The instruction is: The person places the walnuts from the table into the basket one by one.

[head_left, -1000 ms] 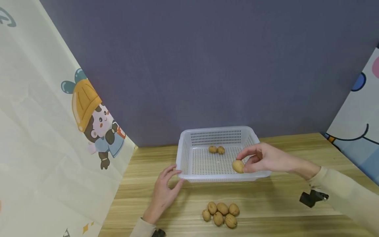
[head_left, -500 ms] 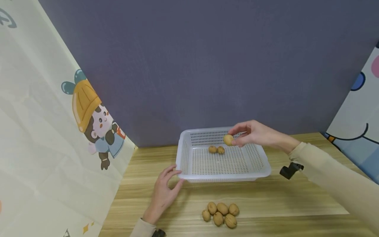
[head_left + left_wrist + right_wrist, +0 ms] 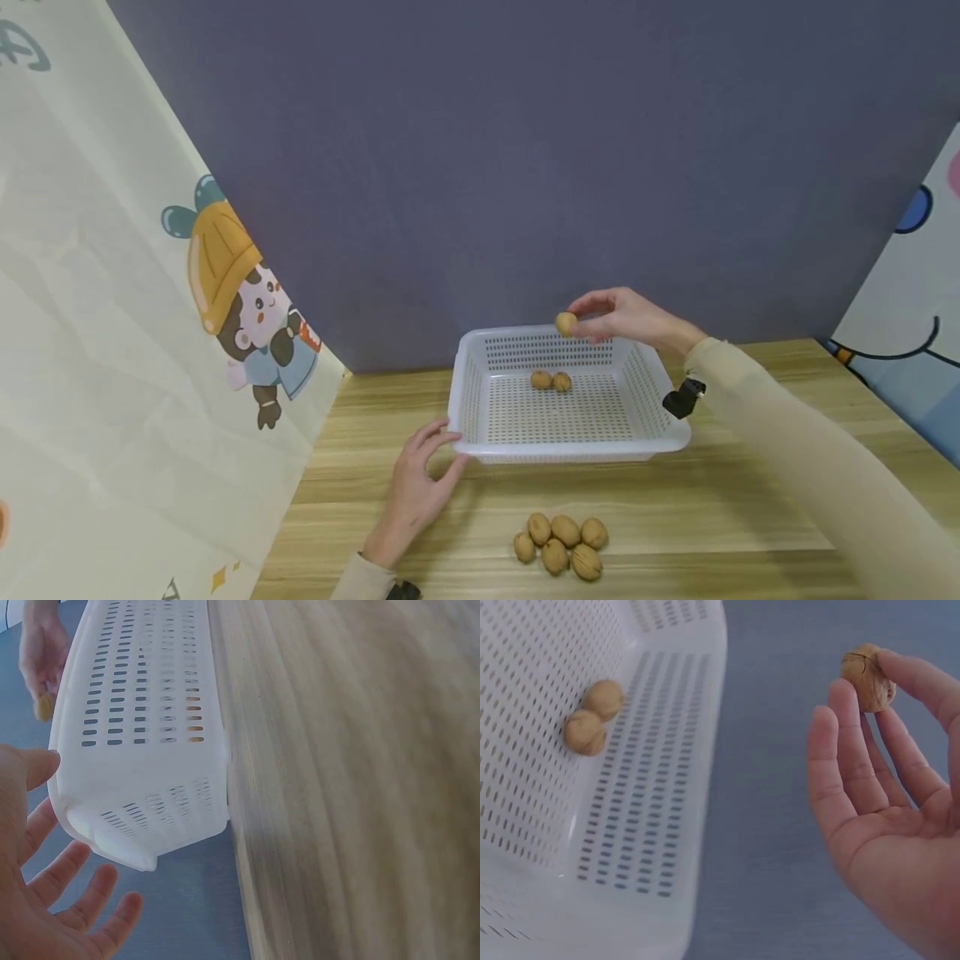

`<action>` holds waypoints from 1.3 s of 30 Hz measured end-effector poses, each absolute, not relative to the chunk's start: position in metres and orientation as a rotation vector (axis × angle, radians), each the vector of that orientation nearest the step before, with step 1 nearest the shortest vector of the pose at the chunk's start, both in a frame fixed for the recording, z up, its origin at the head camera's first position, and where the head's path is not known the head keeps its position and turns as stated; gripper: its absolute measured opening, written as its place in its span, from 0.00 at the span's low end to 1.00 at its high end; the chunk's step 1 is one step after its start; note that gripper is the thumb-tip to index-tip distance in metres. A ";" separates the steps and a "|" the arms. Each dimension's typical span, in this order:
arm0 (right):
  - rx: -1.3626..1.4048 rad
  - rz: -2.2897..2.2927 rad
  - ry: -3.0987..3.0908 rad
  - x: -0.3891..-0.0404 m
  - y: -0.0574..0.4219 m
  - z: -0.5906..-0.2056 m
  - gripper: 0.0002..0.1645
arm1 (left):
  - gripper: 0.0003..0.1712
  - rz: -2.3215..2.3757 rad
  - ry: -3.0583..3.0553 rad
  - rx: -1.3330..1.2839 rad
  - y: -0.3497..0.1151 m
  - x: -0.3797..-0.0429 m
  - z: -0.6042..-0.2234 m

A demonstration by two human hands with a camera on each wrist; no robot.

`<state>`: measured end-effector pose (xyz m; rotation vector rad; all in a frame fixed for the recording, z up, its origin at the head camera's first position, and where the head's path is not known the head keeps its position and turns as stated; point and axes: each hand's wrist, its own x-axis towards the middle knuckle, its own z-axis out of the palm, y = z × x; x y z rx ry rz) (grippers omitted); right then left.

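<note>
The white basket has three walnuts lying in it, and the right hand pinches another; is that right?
Not three: the head view shows two walnuts lying in the white basket. The right hand does pinch another walnut.

I am observing a wood-grain desk. A plain dark blue-grey wall is rising along its back edge. A creased pale sheet, printed with a yellow-capped cartoon figure, is bordering the left edge; a white-and-blue printed panel is bordering the right.
</note>
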<state>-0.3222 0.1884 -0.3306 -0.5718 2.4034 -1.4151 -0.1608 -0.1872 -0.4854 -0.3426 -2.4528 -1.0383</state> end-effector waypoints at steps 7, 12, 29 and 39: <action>-0.515 -1.436 2.424 -0.343 0.189 -0.361 0.32 | 0.20 -1.034 -2.438 -0.355 -0.186 -0.161 -0.485; -0.462 -1.459 2.419 -0.352 0.192 -0.383 0.33 | 0.20 -1.030 -2.440 -0.357 -0.185 -0.162 -0.485; -0.308 -1.339 2.435 -0.362 0.193 -0.445 0.33 | 0.20 -1.015 -2.447 -0.360 -0.185 -0.162 -0.487; -0.357 -1.219 2.446 -0.367 0.190 -0.449 0.31 | 0.19 -1.016 -2.429 -0.356 -0.185 -0.163 -0.486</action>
